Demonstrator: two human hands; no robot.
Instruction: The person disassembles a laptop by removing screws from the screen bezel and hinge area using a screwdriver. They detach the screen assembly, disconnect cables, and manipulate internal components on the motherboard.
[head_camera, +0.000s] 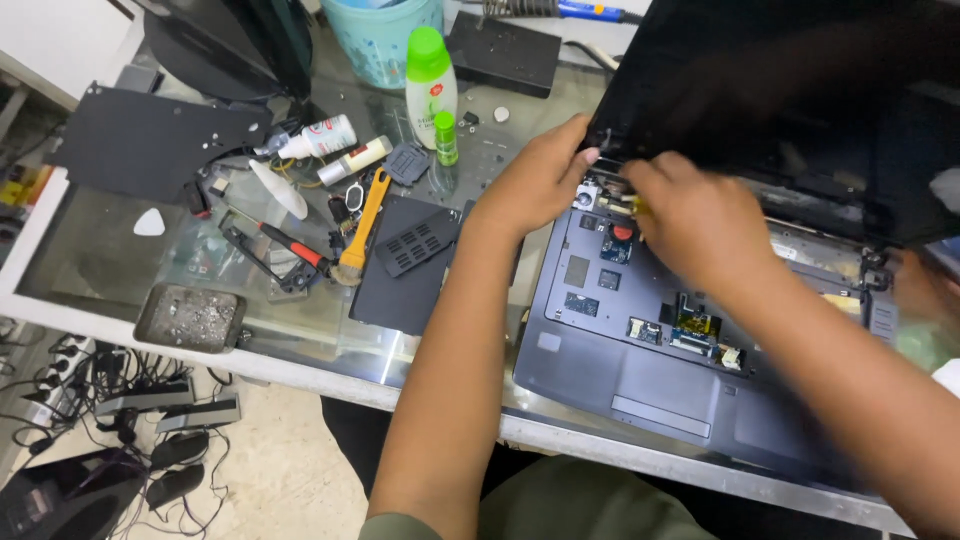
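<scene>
At the far left of the glass-topped desk (90, 240) lies a flat black plastic cover panel (140, 140), with a small white triangular pick (149, 223) below it and a shallow grey metal tray of screws and bits (190, 317) near the front edge. Further right sit a red-handled screwdriver (290, 247), a white glue bottle lying on its side (318, 137), an orange plastic pry tool (366, 215) and a black vented plastic hatch cover (415, 243). Behind them stand a pale teal plastic bucket (378, 40) and a white bottle with a green cap (430, 75).

The left hand (540, 180) reaches across the desk to the left hinge corner of the opened dark blue laptop base (620, 350), its fingers curled together and pressing on the lower edge of the black laptop screen lid (780, 90). The right hand (695, 225) is just beside it, touching the same hinge area, fingers bent and closed on something small with a yellow tip; what it is I cannot tell. The laptop base lies at the right half of the desk, keyboard removed, circuit boards bare, the lid tilted up behind both hands
</scene>
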